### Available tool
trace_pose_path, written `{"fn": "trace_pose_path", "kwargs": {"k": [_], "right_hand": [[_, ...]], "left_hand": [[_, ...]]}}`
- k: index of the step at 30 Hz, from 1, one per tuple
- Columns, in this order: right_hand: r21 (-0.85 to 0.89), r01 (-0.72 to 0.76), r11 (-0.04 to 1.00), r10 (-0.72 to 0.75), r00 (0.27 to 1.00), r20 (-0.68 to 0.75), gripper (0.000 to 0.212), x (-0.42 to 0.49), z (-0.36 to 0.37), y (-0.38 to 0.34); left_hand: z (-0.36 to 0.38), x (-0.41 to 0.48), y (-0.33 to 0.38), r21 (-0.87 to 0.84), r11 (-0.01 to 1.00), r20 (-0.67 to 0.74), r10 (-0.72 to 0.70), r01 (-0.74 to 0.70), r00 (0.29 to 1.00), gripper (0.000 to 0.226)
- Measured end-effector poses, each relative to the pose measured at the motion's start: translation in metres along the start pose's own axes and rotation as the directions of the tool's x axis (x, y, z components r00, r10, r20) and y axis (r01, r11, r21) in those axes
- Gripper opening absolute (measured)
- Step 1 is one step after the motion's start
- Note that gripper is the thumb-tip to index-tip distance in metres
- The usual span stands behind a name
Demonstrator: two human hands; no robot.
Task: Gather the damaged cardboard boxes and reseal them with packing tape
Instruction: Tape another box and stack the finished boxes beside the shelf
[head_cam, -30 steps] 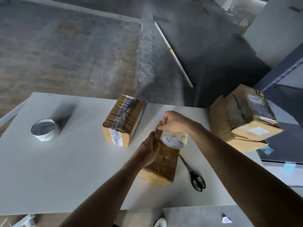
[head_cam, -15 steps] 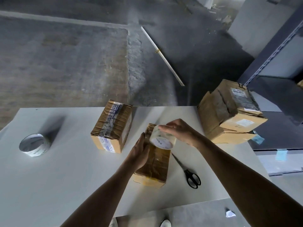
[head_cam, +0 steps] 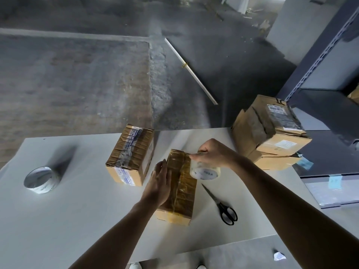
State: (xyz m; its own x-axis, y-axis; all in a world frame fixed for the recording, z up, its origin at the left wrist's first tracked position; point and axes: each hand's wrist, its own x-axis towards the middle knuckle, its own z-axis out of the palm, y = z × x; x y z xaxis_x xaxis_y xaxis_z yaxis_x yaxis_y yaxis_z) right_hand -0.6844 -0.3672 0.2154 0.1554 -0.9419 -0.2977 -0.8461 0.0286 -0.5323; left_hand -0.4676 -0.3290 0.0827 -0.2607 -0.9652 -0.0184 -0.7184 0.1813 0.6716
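A small brown cardboard box (head_cam: 182,189), wrapped in glossy tape, lies on the white table (head_cam: 77,220) in front of me. My left hand (head_cam: 158,183) rests flat on its left side, fingers together. My right hand (head_cam: 212,154) grips a clear packing tape roll (head_cam: 205,171) at the box's far right edge. A second taped box (head_cam: 132,154) stands just left of it. Two larger battered boxes (head_cam: 270,131) are stacked at the table's right corner.
Black scissors (head_cam: 223,206) lie on the table right of the box. Another tape roll (head_cam: 40,179) sits at the far left. A dark metal shelf (head_cam: 320,55) stands at the right. Concrete floor lies beyond, with a white rod (head_cam: 191,70) on it.
My right hand has carried the tape roll from above the box's far end down to its right side. The left hand has slid a little along the box. The camera has tilted.
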Motion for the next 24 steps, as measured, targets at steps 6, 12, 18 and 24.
{"fn": "trace_pose_path", "kwargs": {"k": [6, 12, 18, 24], "right_hand": [[0.027, -0.032, 0.999, 0.032, 0.999, 0.001, 0.046, 0.002, 0.005, 0.000], [0.029, -0.046, 0.998, 0.047, 0.998, -0.029, 0.045, 0.001, 0.002, 0.001], [0.036, -0.040, 0.999, 0.041, 0.998, -0.051, 0.046, -0.003, -0.004, -0.006], [0.029, -0.022, 0.999, 0.023, 0.998, -0.052, 0.045, -0.007, -0.003, -0.005]], "left_hand": [[-0.007, -0.013, 0.036, 0.190, 0.982, 0.012, 0.012, -0.014, 1.000, 0.064], [-0.006, -0.024, 0.069, 0.301, 0.938, 0.125, -0.215, 0.169, 0.969, 0.133], [0.008, -0.018, 0.087, 0.333, 0.905, 0.123, -0.320, 0.265, 0.939, 0.143], [0.009, -0.016, 0.085, 0.246, 0.919, 0.029, -0.325, 0.309, 0.945, 0.129]]}}
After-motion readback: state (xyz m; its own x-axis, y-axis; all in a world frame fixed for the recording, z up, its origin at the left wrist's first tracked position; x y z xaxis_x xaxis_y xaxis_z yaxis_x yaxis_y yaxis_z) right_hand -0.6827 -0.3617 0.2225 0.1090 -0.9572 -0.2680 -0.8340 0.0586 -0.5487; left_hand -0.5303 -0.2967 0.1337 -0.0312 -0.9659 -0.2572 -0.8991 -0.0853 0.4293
